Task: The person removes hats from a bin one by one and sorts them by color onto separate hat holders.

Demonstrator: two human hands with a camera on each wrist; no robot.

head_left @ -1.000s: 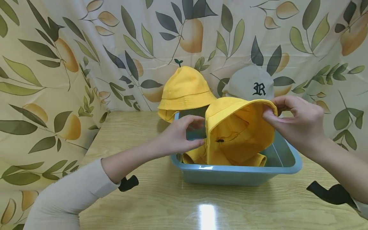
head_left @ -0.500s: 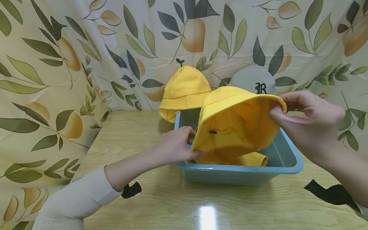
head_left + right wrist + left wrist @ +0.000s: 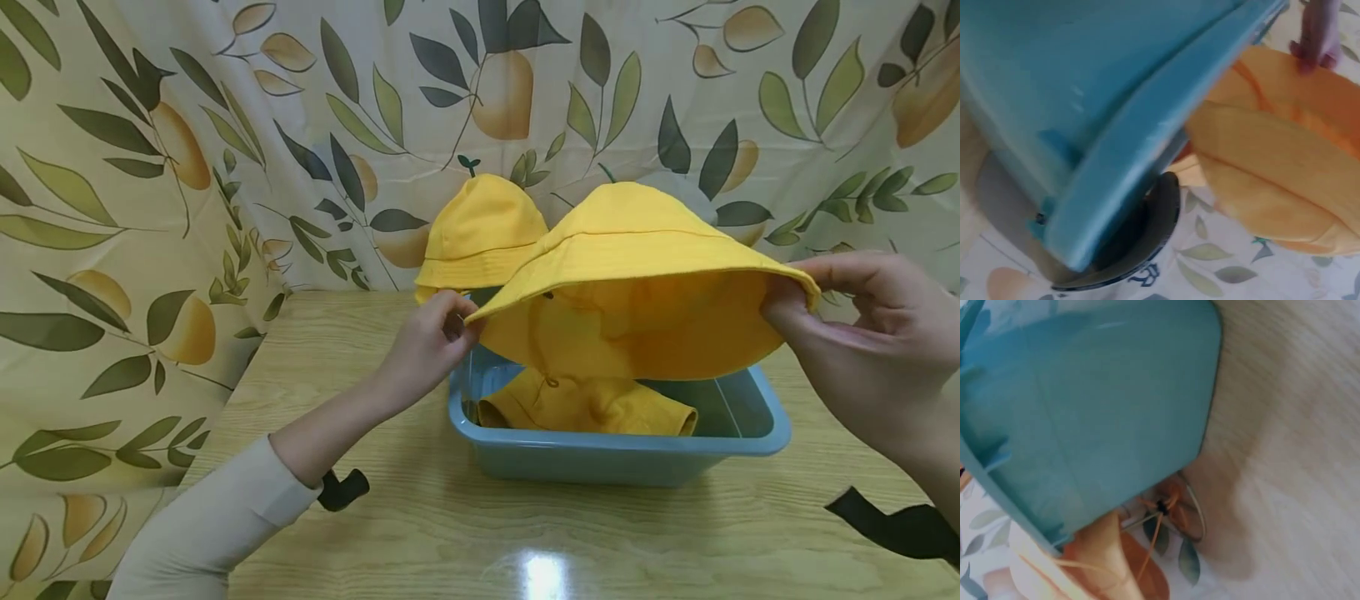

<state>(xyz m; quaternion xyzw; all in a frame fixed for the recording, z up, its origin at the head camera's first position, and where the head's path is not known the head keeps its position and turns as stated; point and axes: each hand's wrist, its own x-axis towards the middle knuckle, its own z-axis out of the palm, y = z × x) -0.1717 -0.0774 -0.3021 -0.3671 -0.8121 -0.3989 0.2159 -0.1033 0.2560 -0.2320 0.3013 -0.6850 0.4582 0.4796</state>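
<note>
A yellow bucket hat is stretched between both hands above the blue basin, crown up, its shaded underside facing me. My left hand pinches the left end of the brim. At the opposite end, my right hand grips the brim between thumb and fingers. Below it, another yellow cloth piece lies folded in the basin. In the right wrist view the raised hat appears beside the basin's rim, the left hand at its far edge.
Behind the basin's left corner stands another yellow hat with a green sprout on top; its cord and toggle show in the left wrist view. A grey cap, mostly hidden, is behind the raised hat. A patterned curtain backs the wooden table.
The left hand, off the hat at first, has taken the brim's left end. The hat has risen out of the basin and turned crown up, with the right hand moving rightward.
</note>
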